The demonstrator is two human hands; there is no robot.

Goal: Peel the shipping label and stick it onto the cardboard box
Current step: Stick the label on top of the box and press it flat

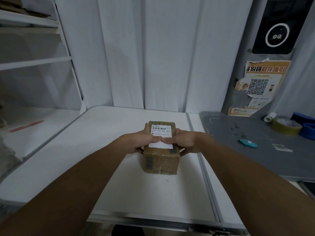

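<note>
In the head view, a small brown cardboard box (161, 151) sits at the centre of the frame on the white table (105, 150). The white barcoded shipping label (161, 137) lies on its top. The left hand (146, 140) and right hand (183, 142) clasp the box's sides, thumbs pressing the label.

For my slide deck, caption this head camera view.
Both hands, left and right, press a shipping label onto a cardboard box.
</note>
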